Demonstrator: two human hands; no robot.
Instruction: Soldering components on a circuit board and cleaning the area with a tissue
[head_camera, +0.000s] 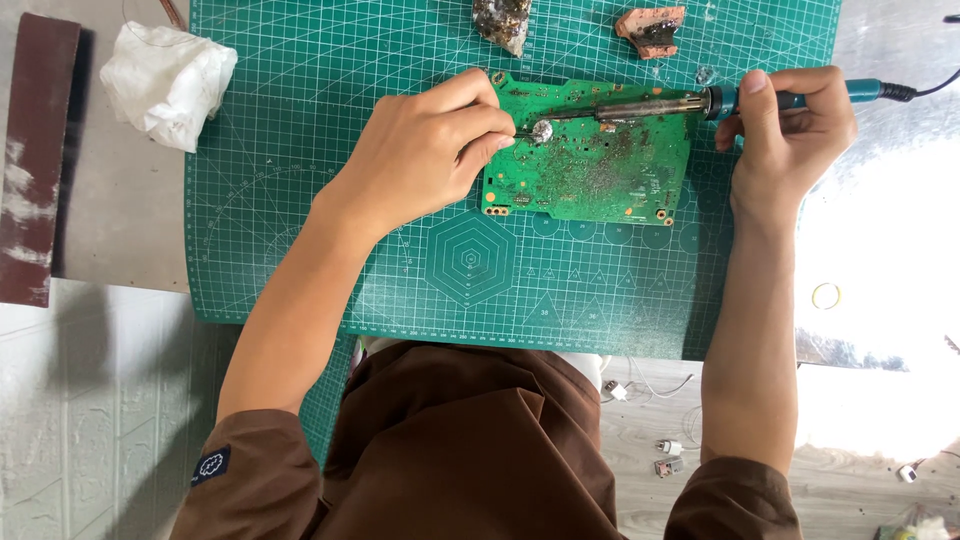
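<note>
One green circuit board (590, 160) lies flat on a green cutting mat (300, 200) printed with a white grid, toward the mat's far edge. The left hand (425, 150) rests on the board's left end, fingers curled and pinched around what looks like a thin pair of tweezers (528, 132), though the hand covers most of the tool and only its tip shows beside a small shiny blob (542, 130) on the board. The right hand (790, 135) is wrapped around the blue handle of one soldering iron (660, 102), thumb on top; the iron lies nearly level across the board's upper part, its metal shaft pointing left toward the blob. A black cable (925, 88) leaves the handle to the right.

Beyond the board, two rough lumps sit on the mat: a dark greyish one (503, 22) and a reddish-brown one (650, 28), well apart from each other. One crumpled white cloth (165, 80) lies just off the mat's left corner, near a dark red strip (35, 160) at the table edge. On the right, a small yellowish ring (826, 295) rests on the bright tabletop. Small white plugs (665, 455) lie on the floor below.
</note>
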